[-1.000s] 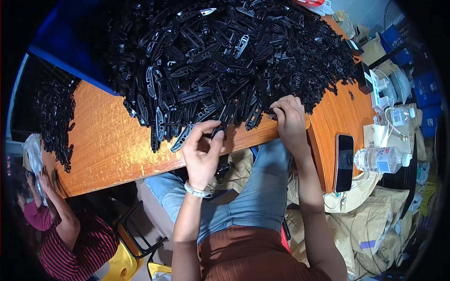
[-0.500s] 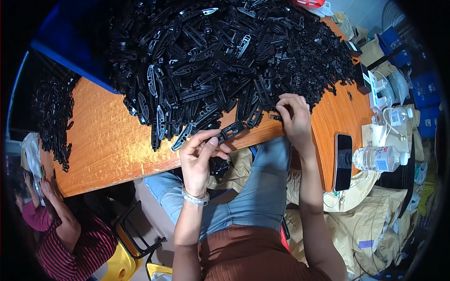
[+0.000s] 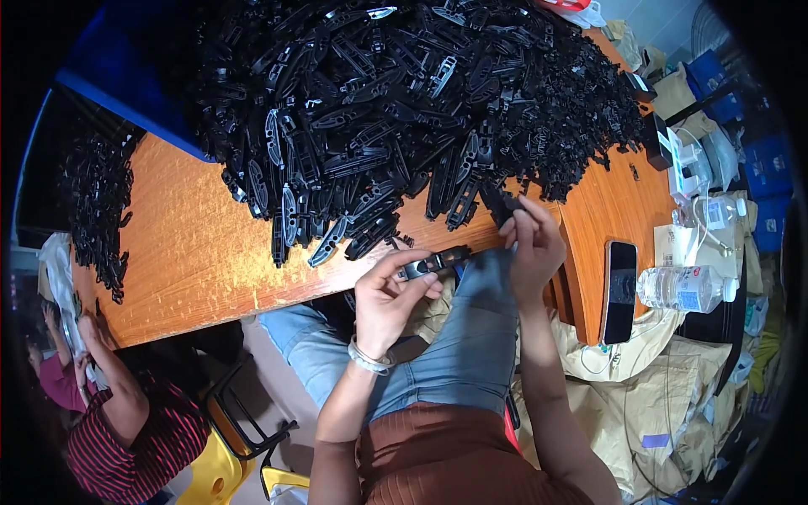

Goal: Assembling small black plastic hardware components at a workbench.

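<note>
Between the thumb and fingers of my left hand (image 3: 385,299), a long black plastic part (image 3: 446,257) is held at the table's front edge, above my lap. My right hand (image 3: 537,246) is to the right of it, with thumb and fingertips pinched together. Something small and dark is near those fingertips, too hard to tell from the parts behind. Beyond both hands rises a big heap of long black plastic parts (image 3: 362,126). Smaller black pieces (image 3: 560,126) make up its right side.
A blue bin (image 3: 126,118) stands at the left beside the wooden table (image 3: 194,244). To the right lie a phone (image 3: 620,290) and a clear water bottle (image 3: 683,289). Another person (image 3: 139,429) in a striped top sits at the left. Brown paper sacks (image 3: 623,421) cover the right side.
My left hand has moved right and slightly down with the black part. My right hand has drawn back toward me from the edge of the small pieces.
</note>
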The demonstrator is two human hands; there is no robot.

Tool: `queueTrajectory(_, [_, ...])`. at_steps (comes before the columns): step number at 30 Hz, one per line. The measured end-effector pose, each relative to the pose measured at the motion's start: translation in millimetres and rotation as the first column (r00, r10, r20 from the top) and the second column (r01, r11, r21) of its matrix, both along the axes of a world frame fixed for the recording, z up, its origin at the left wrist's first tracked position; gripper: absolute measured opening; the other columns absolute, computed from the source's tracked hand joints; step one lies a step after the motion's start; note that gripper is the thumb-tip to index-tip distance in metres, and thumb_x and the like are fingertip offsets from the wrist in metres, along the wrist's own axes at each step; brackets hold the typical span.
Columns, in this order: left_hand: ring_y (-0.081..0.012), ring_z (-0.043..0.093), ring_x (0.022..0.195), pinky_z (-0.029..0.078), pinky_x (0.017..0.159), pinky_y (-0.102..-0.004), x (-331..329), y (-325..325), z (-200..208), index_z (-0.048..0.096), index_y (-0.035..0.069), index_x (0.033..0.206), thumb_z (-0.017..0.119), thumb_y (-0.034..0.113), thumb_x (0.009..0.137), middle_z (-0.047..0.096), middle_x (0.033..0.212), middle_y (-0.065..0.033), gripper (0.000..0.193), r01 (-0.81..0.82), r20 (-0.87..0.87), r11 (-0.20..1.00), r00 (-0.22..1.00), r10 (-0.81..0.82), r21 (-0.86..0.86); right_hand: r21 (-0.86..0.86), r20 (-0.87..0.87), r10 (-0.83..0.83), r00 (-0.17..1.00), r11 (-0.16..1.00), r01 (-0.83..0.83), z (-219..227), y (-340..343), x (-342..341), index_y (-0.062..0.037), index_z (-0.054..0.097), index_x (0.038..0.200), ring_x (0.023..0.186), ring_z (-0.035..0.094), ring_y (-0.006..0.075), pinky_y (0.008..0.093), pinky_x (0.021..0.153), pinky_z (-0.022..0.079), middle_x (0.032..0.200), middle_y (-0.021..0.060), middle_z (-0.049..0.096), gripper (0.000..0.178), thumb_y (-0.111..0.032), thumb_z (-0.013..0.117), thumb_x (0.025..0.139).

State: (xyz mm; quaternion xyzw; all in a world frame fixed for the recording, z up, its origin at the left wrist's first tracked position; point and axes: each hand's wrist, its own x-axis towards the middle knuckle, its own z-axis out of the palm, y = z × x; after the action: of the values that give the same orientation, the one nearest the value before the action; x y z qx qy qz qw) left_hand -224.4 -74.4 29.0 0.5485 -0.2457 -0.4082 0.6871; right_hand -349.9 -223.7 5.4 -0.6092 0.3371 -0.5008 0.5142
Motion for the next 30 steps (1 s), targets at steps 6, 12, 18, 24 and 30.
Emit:
queueTrajectory(6, [-0.0164,0.067,0.077,0.055,0.068,-0.0231,-5,5,-3,0.055,-0.008,0.108,0.058,-0.01,0.082,0.066,0.087,-0.0146,0.026,0.059,0.008,0.998,0.998,-0.059,0.003,-0.111,-0.03,0.171,0.985,0.979,-0.173,31,36,1,0.0044,0.059,0.089,0.079,0.054,0.0128,0.0223,0.069,0.045,0.09,0.0083,0.056,0.011,0.007,0.06,0.078])
queueTrajectory(12, [-0.02,0.067,0.085,0.055,0.07,-0.0226,-1,8,12,0.053,-0.007,0.11,0.054,-0.009,0.084,0.067,0.09,-0.0178,0.025,0.156,0.007,0.987,0.988,-0.157,0.043,-0.042,-0.172,0.288,0.942,0.953,-0.299,25,52,-3,0.004,0.061,0.083,0.086,0.053,0.0148,0.0247,0.074,0.043,0.093,0.0087,0.055,0.008,0.006,0.06,0.076])
queueTrajectory(18, [-0.0143,0.066,0.079,0.054,0.068,-0.0218,-1,17,9,0.056,-0.004,0.101,0.06,-0.01,0.08,0.064,0.086,-0.0082,0.022,0.079,-0.047,0.996,0.996,-0.078,0.033,-0.179,-0.307,0.319,0.897,0.906,-0.383,42,55,-2,0.0023,0.062,0.092,0.084,0.052,0.0121,0.0222,0.071,0.041,0.094,0.0073,0.057,0.016,0.003,0.063,0.075])
queueTrajectory(24, [-0.0086,0.064,0.07,0.05,0.061,-0.0186,7,36,2,0.06,-0.002,0.095,0.06,-0.011,0.077,0.064,0.081,-0.0049,0.02,0.091,0.059,0.988,0.993,-0.099,0.125,0.398,-0.064,0.63,0.774,0.727,-0.559,20,68,-3,0.0017,0.061,0.103,0.07,0.056,0.0049,0.0196,0.06,0.044,0.083,0.0034,0.062,0.024,-0.004,0.066,0.08])
queueTrajectory(30, [-0.0162,0.067,0.078,0.051,0.07,-0.0253,36,56,4,0.066,-0.002,0.099,0.059,0.007,0.086,0.069,0.086,-0.0116,0.017,0.143,0.452,0.933,0.844,-0.289,0.33,0.534,-0.051,0.825,0.563,0.499,-0.683,5,64,1,0.0031,0.062,0.107,0.077,0.06,0.0117,0.0251,0.068,0.049,0.091,0.0095,0.063,0.026,0.001,0.062,0.081])
